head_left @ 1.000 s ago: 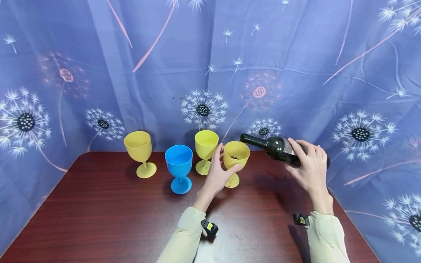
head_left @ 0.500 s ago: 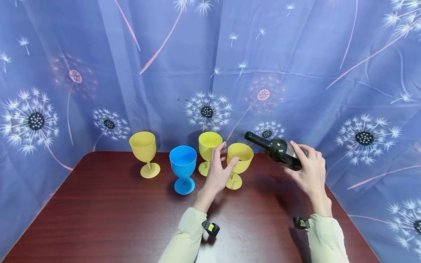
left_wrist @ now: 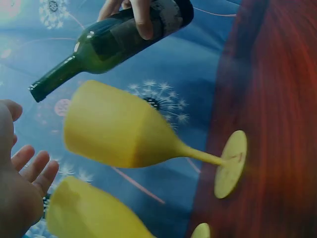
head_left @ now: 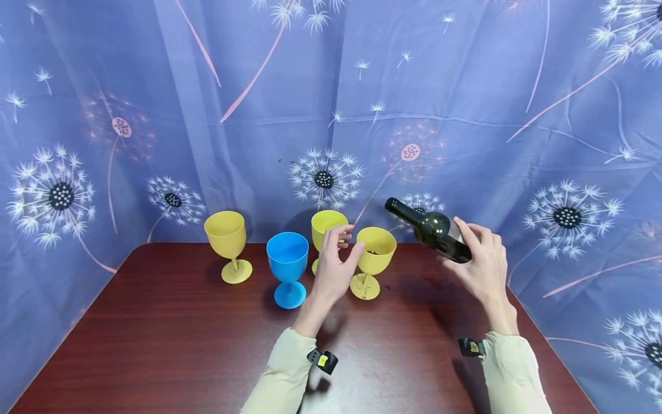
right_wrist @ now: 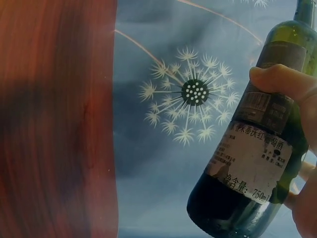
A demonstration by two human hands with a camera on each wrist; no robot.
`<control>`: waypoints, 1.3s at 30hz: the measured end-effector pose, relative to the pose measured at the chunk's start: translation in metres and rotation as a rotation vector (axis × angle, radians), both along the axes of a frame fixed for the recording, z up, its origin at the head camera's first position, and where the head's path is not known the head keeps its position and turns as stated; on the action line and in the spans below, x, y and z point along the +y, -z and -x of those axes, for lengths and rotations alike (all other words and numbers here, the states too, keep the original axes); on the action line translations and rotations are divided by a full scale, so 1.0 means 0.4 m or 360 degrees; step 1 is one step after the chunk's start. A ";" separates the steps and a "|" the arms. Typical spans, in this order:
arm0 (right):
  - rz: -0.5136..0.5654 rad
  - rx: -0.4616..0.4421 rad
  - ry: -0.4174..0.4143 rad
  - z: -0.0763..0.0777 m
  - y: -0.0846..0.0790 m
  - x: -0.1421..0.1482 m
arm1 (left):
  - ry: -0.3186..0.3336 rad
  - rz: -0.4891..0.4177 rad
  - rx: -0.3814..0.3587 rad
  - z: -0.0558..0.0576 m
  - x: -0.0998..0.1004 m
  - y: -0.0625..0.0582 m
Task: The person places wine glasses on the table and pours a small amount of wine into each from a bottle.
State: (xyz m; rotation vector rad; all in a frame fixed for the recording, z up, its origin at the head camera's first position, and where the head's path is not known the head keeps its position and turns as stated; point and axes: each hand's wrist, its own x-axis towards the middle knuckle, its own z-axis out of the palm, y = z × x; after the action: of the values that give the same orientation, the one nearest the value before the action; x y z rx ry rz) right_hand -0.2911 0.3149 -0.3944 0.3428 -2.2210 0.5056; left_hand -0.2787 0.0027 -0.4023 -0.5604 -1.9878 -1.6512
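Wine bottle [head_left: 437, 230] leans in the right hand's [head_left: 483, 261] grip

Fingers and thumb of the right hand wrap the bottle's body, holding it clear above the brown table [head_left: 207, 351]. From that grip the neck slopes up and to the left, its mouth higher than its base and apart from the first yellow goblet [head_left: 376, 261]. Just under the grip's front edge, in the right wrist view, lies a darker label [right_wrist: 262, 109], with a pale label [right_wrist: 252, 161] marked 750ml nearer the base.

Left of the bottle's mouth, the first yellow goblet stands upright, something dark low inside its bowl. Just beyond it is the left hand [head_left: 331, 267], fingers loosely bent and holding nothing, near the bowl but apart from it in the left wrist view.

Farther left of the grip, a brighter yellow goblet [head_left: 324, 223] stands partly hidden behind the left hand; next come a blue goblet [head_left: 287, 263] and, farthest out, another yellow goblet [head_left: 226, 238]. Behind the grip hangs a blue curtain [head_left: 465, 86] printed with dandelions.
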 end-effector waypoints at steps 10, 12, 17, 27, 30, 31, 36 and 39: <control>0.0015 -0.0018 -0.0020 0.008 -0.008 -0.016 | -0.0024 0.0217 0.0064 0.003 -0.051 -0.050; 0.0015 -0.0025 -0.0026 0.009 -0.010 -0.021 | -0.0036 0.0241 0.0078 0.004 -0.063 -0.060; 0.0017 -0.0042 -0.0037 0.014 -0.020 -0.034 | -0.0041 0.0325 0.0056 0.008 -0.096 -0.088; 0.0004 -0.0032 -0.0082 0.031 -0.035 -0.050 | -0.0074 0.0621 -0.0196 0.030 -0.172 -0.134; -0.0007 -0.0030 -0.0098 0.037 -0.039 -0.055 | -0.0061 0.0693 -0.0258 0.042 -0.191 -0.144; -0.0010 -0.0028 -0.0100 0.039 -0.040 -0.057 | -0.0054 0.0718 -0.0276 0.046 -0.196 -0.147; -0.0029 -0.0024 -0.0112 0.047 -0.051 -0.067 | -0.0041 0.0835 -0.0362 0.073 -0.222 -0.159; -0.0048 -0.0022 -0.0121 0.053 -0.060 -0.073 | -0.0019 0.0919 -0.0417 0.087 -0.235 -0.166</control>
State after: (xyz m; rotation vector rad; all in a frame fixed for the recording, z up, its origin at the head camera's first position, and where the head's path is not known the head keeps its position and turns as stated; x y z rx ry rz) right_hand -0.3124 0.2859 -0.3703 0.4421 -2.2374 0.5163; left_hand -0.3137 -0.0914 -0.3359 -0.5452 -2.6745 -1.1724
